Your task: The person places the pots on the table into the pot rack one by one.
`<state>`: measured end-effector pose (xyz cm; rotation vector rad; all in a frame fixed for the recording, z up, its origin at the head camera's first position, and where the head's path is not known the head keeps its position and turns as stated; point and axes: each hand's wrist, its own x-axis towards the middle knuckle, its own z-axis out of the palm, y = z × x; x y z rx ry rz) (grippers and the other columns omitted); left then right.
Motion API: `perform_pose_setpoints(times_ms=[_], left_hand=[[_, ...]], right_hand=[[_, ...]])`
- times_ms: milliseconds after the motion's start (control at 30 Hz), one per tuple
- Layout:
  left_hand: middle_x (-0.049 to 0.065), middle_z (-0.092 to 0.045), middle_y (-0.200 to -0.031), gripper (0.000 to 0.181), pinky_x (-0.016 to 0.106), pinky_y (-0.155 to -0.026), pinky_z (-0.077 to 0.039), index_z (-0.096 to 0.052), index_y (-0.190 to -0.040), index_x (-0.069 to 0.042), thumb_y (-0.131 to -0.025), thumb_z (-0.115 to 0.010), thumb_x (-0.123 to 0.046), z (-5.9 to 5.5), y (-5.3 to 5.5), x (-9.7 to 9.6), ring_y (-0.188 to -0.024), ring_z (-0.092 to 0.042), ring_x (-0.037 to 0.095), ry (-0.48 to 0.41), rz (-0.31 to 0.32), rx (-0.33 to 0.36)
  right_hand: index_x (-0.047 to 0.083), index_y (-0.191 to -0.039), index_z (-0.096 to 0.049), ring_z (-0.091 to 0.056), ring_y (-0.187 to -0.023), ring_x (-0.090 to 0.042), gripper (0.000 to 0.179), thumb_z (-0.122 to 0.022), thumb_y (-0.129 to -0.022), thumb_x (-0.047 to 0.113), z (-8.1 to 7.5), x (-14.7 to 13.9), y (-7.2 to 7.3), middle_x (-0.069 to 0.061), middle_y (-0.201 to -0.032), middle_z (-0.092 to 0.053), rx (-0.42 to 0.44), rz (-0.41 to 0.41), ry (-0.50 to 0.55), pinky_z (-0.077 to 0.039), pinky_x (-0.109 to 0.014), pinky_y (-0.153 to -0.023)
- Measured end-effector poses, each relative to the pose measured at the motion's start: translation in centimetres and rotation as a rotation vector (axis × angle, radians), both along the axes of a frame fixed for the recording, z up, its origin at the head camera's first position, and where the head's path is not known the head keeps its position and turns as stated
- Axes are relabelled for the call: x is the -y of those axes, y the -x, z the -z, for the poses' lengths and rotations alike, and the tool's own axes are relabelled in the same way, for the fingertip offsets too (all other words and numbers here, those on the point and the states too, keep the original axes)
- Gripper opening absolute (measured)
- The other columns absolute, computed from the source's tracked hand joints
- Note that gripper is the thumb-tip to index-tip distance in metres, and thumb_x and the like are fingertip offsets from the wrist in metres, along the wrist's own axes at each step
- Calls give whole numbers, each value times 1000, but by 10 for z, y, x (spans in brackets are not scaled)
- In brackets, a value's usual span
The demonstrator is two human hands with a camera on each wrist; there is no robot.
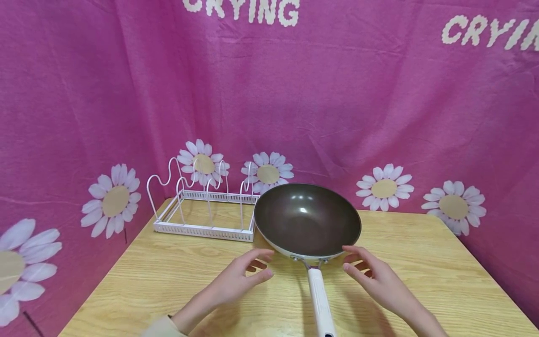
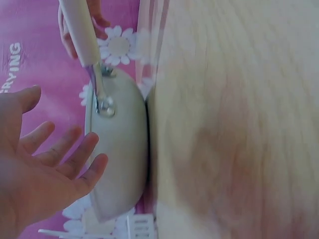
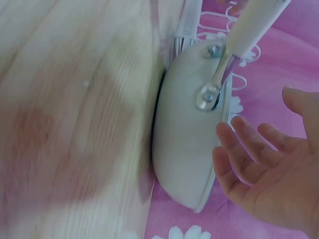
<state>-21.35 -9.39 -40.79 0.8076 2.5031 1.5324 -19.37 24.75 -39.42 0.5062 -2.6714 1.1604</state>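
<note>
A wok point(image 1: 305, 220) with a dark inside, a pale outside and a white handle point(image 1: 321, 302) sits on the wooden table, its handle toward me. To the left of the handle my left hand point(image 1: 237, 278) hovers near the rim, fingers loosely bent and holding nothing. My right hand point(image 1: 379, 283) is on the other side, its fingertips close to the wok's near right edge; whether they touch it I cannot tell. In the left wrist view the left hand's fingers point(image 2: 65, 154) spread beside the wok's side point(image 2: 122, 149). The right wrist view has the right hand point(image 3: 269, 169) with an unfilled palm.
A white wire rack point(image 1: 204, 231) with several upright loops stands left of the wok, close against it. Behind the wooden table point(image 1: 421, 262) hangs a magenta cloth point(image 1: 320, 103) with white flowers and lettering.
</note>
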Motion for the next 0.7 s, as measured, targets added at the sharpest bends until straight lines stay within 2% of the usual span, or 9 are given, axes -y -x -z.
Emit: perform_pose_setpoints(times_ms=[200, 500, 700], left_hand=[[11, -62, -127, 42, 25, -86, -52, -56, -136, -19, -97, -63, -32, 2, -10, -14, -110, -61, 24, -72, 47, 107], [10, -63, -125, 38, 25, -86, -51, -57, -134, -23, -97, -63, -29, 4, -20, -31, -108, -63, 19, -95, 79, 127], [15, -63, -123, 36, 22, -83, -52, -59, -131, -18, -97, -63, -26, 3, -28, -42, -101, -64, 13, -171, 90, 144]], right_hand=[[14, -132, -59, -64, -90, -3, 37, -64, -97, 26, 2, 9, -5, 5, -105, -68, 25, -44, 24, -53, -23, -74], [12, -132, -58, -64, -90, -4, 39, -63, -97, 28, 5, 16, -10, -3, -109, -70, 84, -75, 48, -53, -23, -73], [13, -133, -57, -64, -90, -5, 38, -62, -98, 27, 6, 21, -12, -5, -110, -69, 105, -93, 62, -52, -23, -73]])
